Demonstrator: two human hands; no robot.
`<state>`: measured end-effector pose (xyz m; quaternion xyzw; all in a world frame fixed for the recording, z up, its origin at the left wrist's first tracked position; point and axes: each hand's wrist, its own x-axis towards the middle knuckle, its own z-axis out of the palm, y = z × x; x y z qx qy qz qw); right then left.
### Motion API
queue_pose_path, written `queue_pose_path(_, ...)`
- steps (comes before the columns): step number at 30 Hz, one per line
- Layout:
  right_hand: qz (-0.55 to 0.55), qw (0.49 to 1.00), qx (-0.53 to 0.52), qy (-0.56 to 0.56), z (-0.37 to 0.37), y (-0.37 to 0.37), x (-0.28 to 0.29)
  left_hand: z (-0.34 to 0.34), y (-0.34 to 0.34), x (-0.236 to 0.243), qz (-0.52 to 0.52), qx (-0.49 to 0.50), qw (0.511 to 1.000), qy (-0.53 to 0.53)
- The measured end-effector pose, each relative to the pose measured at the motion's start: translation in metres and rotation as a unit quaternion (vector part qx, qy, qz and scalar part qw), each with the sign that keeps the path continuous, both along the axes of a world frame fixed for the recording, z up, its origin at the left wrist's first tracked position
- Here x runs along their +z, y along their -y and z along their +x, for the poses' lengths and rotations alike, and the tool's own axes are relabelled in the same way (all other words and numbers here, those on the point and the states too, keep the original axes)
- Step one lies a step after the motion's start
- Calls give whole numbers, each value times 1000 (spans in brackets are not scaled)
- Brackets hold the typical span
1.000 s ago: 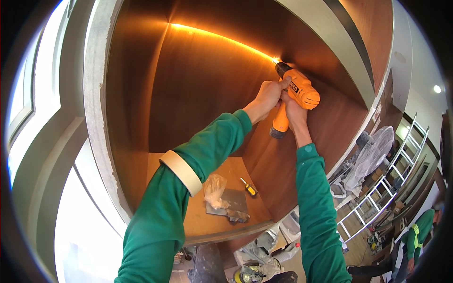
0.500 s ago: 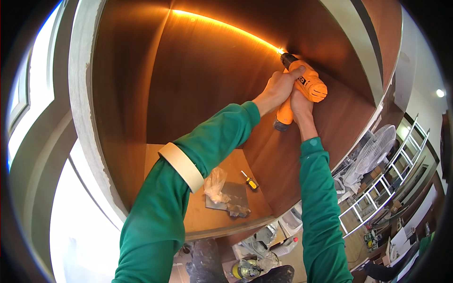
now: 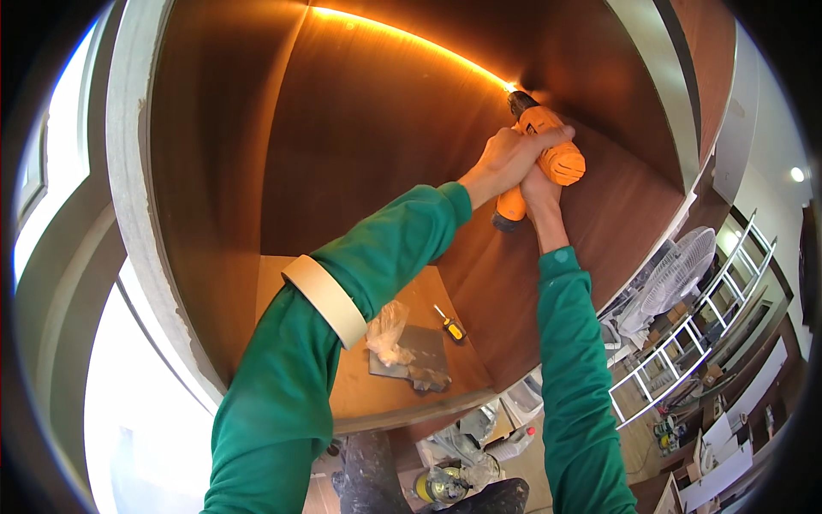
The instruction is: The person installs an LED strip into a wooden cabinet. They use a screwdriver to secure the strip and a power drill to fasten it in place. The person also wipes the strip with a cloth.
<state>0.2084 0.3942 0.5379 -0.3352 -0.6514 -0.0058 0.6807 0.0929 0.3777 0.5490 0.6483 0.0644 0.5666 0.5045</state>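
Note:
An orange cordless drill [image 3: 563, 161] points up at the cabinet's far upper right corner, its black chuck close to the right end of a glowing light strip [image 3: 411, 37]. My right hand [image 3: 541, 194] is wrapped around the drill's grip. Across the drill's body lies my left hand [image 3: 501, 160], its thumb over the top. The tip at the chuck is lost in the glare. Around my left forearm sits a wide beige ring [image 3: 325, 300]. On the cabinet's bottom board [image 3: 349, 387] are a small yellow-and-black screwdriver [image 3: 450, 325], a dark flat plate [image 3: 428, 345] and a crumpled plastic bag [image 3: 387, 332].
Dark wood panels [image 3: 342, 146] enclose the drill on several sides. Below the cabinet stand a white bottle with a red cap [image 3: 512, 444] and a yellowish round container [image 3: 441, 485]. A fan [image 3: 676, 270] and a white ladder [image 3: 664, 368] are off to the right.
The view has shifted slightly. My left thumb reaches farther over the drill's body, which has turned a little. Both hands stay on the drill near the corner.

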Motion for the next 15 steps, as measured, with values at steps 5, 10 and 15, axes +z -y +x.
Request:
queue_pose_path(5,9,1000,0,8,-3,1,1,-7,6,8,29,72,995,-62)
queue_pose_path(10,9,1000,-2,14,-5,1,2,1,7,9,65,111,989,-66)
queue_pose_path(15,4,1000,-7,19,-4,-2,2,10,6,5,108,190,974,-57)
